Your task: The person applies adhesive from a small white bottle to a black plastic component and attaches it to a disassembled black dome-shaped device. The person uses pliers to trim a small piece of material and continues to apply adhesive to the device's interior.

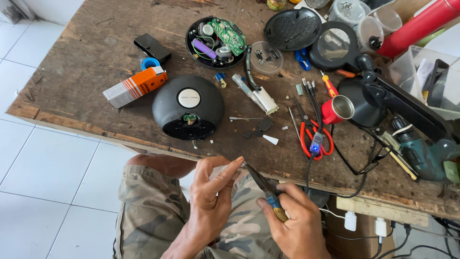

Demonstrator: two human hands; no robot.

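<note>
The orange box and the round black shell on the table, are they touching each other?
Apart. The head view shows a strip of bare wooden table between the orange box and the round black shell, so they don't meet.

Worn wooden workbench (96, 43) — bearing a black dome housing (188, 106), an opened shell with a green circuit board (216, 42), an orange-and-white box (135, 86), red-handled scissors (314, 136), a red cup (337, 109) — all lying directly on it.

The single head-worn camera looked steeply down from above the seated person's lap, close over the cluttered, worn wooden workbench (96, 52), facing its far edge.
</note>
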